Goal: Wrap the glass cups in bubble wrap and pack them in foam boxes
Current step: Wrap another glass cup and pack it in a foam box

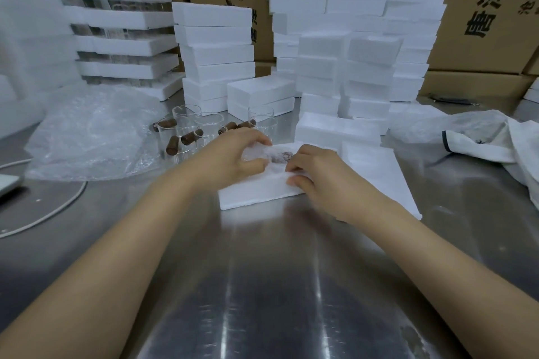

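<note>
— Which cup is being packed?

— The wrapped cup (277, 156), sitting in the open foam box (253, 194) on the table (262, 271). It lies on its side, long axis running along the box's length, left to right as the person faces it.

— And the hands?

— Close together, one at each end of it. The left hand (242, 154) curls over the left end and grips the bundle. The right hand (318, 175) has fingers curled onto the wrap at the right end and its thumb against the box's near wall. I can't tell how far down the cup sits.

— Which is nearer?

— Both touch it, but the left covers more. I'd judge the next move is a push straight down into the hollow, and the loose wrap at the right end needs tucking first.

— The rest?

— Bare glass cups (189, 131) stand left of and beyond the box, bubble wrap (87, 131) farther left. A flat foam piece (376, 175), probably the lid, lies just right of the box.
</note>
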Available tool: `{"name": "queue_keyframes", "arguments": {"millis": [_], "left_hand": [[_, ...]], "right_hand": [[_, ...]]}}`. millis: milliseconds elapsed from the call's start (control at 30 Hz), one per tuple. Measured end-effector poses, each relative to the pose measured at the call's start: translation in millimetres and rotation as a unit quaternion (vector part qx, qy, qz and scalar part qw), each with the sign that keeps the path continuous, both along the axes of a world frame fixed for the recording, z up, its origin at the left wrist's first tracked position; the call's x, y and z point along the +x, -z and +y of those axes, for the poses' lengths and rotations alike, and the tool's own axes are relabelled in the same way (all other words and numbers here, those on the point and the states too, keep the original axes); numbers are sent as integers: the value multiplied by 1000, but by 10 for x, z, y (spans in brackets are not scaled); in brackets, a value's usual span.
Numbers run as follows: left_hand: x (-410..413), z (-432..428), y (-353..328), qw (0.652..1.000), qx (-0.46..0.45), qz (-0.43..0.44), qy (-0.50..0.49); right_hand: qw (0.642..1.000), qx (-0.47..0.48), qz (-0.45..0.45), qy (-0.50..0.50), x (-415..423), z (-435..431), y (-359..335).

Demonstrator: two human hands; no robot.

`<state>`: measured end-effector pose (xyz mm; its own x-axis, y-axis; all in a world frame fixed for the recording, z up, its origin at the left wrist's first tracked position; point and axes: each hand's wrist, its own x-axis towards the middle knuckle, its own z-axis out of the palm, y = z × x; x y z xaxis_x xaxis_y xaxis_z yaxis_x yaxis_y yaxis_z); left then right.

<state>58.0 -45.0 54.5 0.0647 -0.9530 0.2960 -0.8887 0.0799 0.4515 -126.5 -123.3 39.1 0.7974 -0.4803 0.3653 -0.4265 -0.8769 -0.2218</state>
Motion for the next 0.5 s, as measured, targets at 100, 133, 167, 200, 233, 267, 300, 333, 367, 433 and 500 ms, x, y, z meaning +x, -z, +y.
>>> {"name": "queue_keyframes", "arguments": {"millis": [100,133,167,200,233,267,300,333,367,433,500], "left_hand": [[10,-1,15,1000,-10,16,15],[3,-9,19,1000,-9,11,14],[2,-15,20,1000,-2,5,12],[7,-7,13,1000,14,4,8],[22,19,-4,999,34,11,1],[50,53,-34,998,53,19,-11],[93,82,-61,997,67,19,-27],[146,106,-85,996,80,10,-42],[201,125,-100,994,93,-2,-60],[274,147,-115,987,128,-12,-91],[303,149,-114,980,169,-2,-105]], "right_hand": [[1000,0,3,-1,1,-20,-11],[1000,0,5,0,1,-20,-11],[1000,3,3,0,-1,-20,-15],[1000,9,-10,0,-13,-17,-24],[999,18,-33,4,-29,-18,-40],[998,25,-62,12,-50,-26,-60],[996,28,-86,26,-78,-46,-82],[994,26,-100,47,-110,-80,-99],[992,22,-105,72,-143,-123,-107],[987,7,-88,133,-204,-233,-89],[980,6,-33,195,-255,-330,-44]]}}
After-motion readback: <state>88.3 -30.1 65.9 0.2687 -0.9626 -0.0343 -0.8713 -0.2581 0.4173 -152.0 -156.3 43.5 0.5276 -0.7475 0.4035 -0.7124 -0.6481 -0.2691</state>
